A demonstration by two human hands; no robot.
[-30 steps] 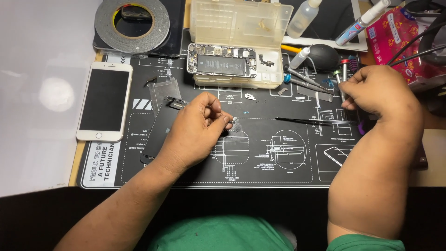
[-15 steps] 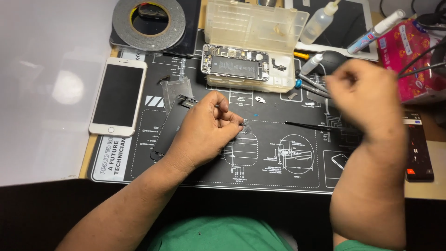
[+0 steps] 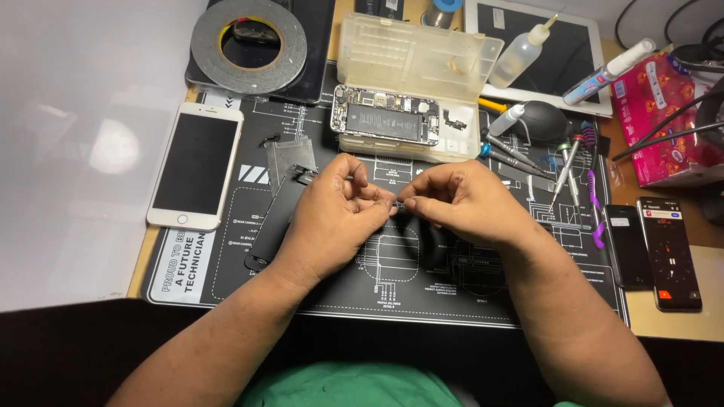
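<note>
My left hand [image 3: 335,215] and my right hand [image 3: 460,200] meet over the middle of a black repair mat [image 3: 422,290]. Their fingertips pinch a tiny dark part [image 3: 400,203] between them; what it is cannot be made out. Just left of my left hand lies a black phone screen panel [image 3: 275,218] with a thin metal plate [image 3: 290,154] above it. An opened phone body [image 3: 386,120] with its battery showing rests on a clear plastic parts box [image 3: 418,68] beyond my hands.
A white phone [image 3: 196,166] lies at the mat's left edge, a roll of black tape [image 3: 249,44] behind it. Screwdrivers and tweezers [image 3: 562,162], a dropper bottle [image 3: 524,49], a pink packet [image 3: 660,113] and two dark phones [image 3: 652,241] crowd the right side.
My right hand came in from the tools at the right to join my left hand at the mat's centre. The thin black tool that lay on the mat is no longer seen there.
</note>
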